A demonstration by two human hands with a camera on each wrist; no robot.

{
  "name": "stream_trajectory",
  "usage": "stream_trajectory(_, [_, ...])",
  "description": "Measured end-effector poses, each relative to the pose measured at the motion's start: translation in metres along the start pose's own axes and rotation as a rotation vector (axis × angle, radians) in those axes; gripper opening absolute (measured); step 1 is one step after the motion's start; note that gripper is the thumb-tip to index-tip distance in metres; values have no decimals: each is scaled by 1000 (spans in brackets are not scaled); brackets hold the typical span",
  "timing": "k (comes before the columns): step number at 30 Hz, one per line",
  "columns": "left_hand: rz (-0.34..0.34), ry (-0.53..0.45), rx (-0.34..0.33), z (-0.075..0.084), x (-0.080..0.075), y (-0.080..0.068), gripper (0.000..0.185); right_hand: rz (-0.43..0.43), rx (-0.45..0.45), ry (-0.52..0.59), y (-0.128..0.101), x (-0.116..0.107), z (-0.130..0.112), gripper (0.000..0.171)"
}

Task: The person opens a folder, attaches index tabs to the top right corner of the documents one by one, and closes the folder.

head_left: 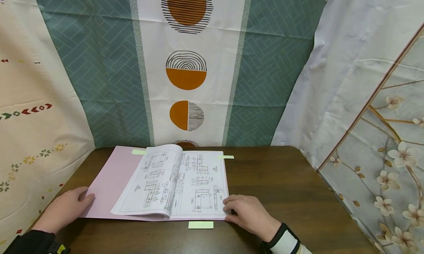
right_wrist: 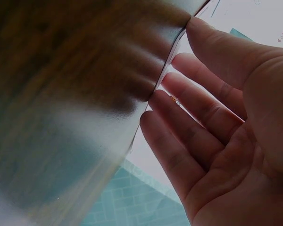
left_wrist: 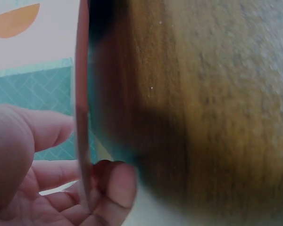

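A pink-covered booklet of technical drawings lies spread on the table, its left-hand page curling up at the spine. My left hand holds the lower left edge of the pink cover. In the left wrist view the cover's edge runs between thumb and fingers, with fingertips on its far side. At the right edge of the booklet rests my right hand. The right wrist view shows its fingers nearly straight, tips touching that edge.
Pale green sticky tabs mark the booklet's top left and right side; another green slip shows below its bottom edge. The brown wooden table extends to the right. Patterned curtains hang behind and at both sides.
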State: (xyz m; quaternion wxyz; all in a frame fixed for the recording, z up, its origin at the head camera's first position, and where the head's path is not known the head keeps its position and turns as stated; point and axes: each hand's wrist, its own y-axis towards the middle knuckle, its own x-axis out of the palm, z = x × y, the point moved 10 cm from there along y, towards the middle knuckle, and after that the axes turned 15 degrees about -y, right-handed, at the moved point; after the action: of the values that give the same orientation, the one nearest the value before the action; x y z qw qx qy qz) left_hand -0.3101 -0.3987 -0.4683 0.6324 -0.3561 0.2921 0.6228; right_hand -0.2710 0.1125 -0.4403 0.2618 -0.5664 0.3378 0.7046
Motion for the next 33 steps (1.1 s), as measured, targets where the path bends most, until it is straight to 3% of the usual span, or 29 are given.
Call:
stream_trajectory(6, [108,-102,9,2,-23,-3,51,0,1,14,0,0,0,22])
stream_trajectory(14, [225,-230,19,21,-48,-14,49,-15,9,16,1,1,0,22])
stream_trajectory(27, [367,-329,117,77,-75,-38,53,-23,20,0,0,3,0,22])
stream_trajectory(33, [342,-413,219,119,-72,-48,55,-19,19,0,0,2,0,23])
